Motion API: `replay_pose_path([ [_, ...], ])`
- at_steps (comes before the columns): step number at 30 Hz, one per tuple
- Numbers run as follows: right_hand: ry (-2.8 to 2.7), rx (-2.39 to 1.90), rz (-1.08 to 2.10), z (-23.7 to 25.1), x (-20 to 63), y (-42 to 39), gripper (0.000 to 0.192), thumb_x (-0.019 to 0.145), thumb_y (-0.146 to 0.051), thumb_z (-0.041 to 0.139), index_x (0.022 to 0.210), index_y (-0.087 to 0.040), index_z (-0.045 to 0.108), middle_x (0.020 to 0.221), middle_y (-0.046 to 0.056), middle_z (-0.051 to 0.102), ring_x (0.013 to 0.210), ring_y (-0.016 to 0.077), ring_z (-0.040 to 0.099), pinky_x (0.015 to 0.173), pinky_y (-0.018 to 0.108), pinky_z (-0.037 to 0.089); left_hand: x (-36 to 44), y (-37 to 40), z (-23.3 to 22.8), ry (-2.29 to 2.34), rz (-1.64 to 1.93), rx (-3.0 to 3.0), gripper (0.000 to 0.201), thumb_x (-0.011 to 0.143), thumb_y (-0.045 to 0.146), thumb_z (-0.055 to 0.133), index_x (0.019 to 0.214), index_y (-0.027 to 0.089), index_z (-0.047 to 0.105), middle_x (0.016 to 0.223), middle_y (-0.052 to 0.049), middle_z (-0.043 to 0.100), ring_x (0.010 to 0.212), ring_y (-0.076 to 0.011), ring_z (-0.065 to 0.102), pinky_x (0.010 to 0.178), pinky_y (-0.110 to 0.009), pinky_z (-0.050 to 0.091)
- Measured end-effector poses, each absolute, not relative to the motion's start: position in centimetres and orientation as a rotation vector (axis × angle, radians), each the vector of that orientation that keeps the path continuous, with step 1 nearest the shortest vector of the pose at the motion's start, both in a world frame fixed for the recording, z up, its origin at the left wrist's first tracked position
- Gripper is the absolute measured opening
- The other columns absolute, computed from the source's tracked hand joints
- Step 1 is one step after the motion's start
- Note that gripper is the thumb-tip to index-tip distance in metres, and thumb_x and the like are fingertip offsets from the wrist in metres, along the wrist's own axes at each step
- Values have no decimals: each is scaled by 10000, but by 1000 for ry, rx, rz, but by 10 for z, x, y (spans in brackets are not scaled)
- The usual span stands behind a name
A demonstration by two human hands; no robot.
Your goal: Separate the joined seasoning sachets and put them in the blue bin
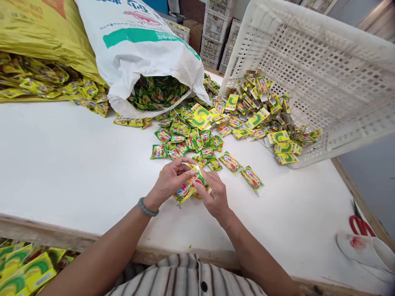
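Observation:
Near the table's front, my left hand (pixel 170 181) and my right hand (pixel 215 192) meet around a small yellow-green printed box (pixel 187 190). Both thumbs press on its face, and the fingers close around its upper end. What the fingertips pinch at that end is partly hidden. Just beyond my hands lies a pile of small green candy packets (pixel 185 139) with red print. To the right of my right hand, two flat yellow-green boxes (pixel 252 179) lie apart on the white table (pixel 77 164).
A white sack (pixel 138 53) spills green packets toward me. Left of it, a yellow sack (pixel 40 37) holds yellow packets. A tilted white crate (pixel 327 74) contains many small boxes (pixel 257 118). Red-handled scissors (pixel 361 224) and a clear cup (pixel 364 248) are at right. Larger yellow-green packs (pixel 27 269) sit below the edge.

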State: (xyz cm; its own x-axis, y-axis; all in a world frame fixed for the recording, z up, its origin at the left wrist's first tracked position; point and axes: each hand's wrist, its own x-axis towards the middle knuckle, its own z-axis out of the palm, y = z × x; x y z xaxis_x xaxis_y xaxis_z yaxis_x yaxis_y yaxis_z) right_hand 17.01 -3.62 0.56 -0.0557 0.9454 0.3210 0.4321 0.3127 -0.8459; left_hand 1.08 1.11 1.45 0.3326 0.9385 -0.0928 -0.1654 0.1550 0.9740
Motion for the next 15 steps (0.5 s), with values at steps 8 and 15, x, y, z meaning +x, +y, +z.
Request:
replay_pose_path([
  [8,-1553,-1233,958,2,164,-38,528,881,-338,607,1393,-317,479,1234,38,623,1138,211,555,1000,373,448,12,10,24,866,911,1054,492,649,356,819,1013,187,534,697,7,706,576,-135,630,524,-212,467],
  [15,-1759,-1241,709,-3,160,-37,512,921,-349,529,1421,-282,441,1261,77,617,1172,229,527,1017,422,429,16,10,22,903,889,1072,461,707,394,766,1038,199,512,646,41,670,486,-96,550,463,-184,407],
])
